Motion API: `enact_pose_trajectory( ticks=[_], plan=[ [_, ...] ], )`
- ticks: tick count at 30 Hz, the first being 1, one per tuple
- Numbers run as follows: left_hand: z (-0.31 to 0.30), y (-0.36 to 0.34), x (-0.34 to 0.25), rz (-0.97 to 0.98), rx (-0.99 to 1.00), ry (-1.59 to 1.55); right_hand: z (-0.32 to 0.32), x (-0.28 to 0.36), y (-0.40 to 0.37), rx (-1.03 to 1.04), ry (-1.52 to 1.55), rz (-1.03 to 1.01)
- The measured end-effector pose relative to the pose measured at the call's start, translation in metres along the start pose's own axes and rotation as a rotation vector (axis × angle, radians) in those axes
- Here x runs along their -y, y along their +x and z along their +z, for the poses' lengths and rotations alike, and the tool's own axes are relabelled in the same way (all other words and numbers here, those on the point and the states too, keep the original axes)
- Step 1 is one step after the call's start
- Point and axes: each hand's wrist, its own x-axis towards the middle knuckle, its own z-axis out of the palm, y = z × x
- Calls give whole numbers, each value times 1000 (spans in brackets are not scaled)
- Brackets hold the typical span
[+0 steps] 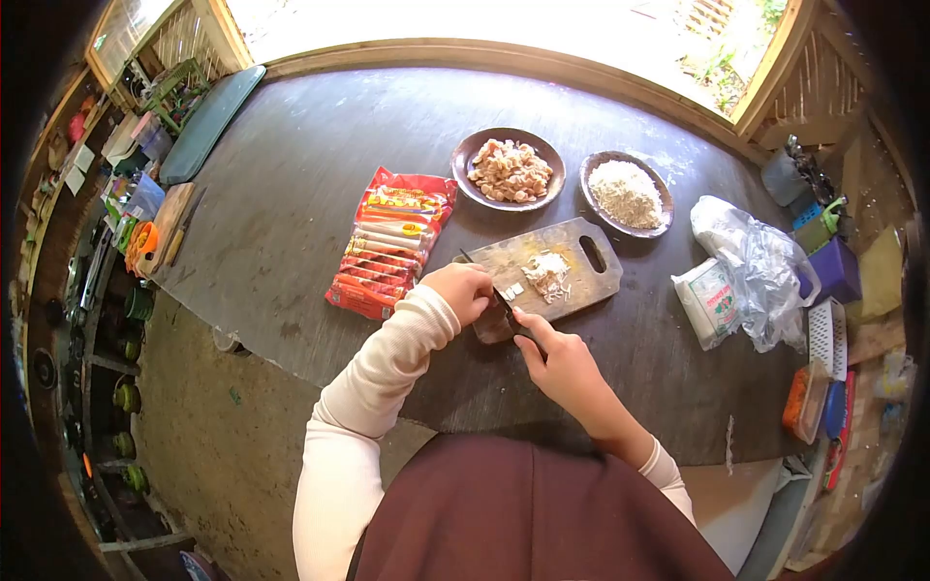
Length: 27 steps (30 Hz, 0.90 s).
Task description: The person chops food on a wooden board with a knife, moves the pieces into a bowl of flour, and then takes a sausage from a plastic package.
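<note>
A wooden cutting board (593,290) with a slot handle lies on the dark table, and a small heap of chopped pale pieces (548,275) rests on it. My right hand (562,366) is closed round the handle of a knife (504,302), whose blade lies over the board's left part. Next to the blade my left hand (461,290) is closed at the board's left edge; whatever its fingers hold is hidden. A few white bits (513,290) lie beside the blade. Left of the board is a red packet of sausages (390,242).
Behind the board stand a bowl of light brown pieces (510,170) and a bowl of white crumbly food (627,196). Clear plastic bags (760,276) and a white packet (707,302) lie at the right. Another knife (184,228) and a green board (210,126) are at the far left.
</note>
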Motion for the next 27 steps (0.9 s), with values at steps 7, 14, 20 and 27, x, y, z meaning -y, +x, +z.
enact_pose_trajectory(
  ticks=[7,14,20,27],
  plan=[
    [1,1,-2,-14,28,27,-2,5,1,28,71,74],
    [0,0,-5,-15,6,18,-6,13,1,48,145,102],
    [0,1,-5,-33,23,14,-5,10,2,55,152,100],
    [1,3,-3,-63,23,32,6,4,11,51,61,107]
  ],
)
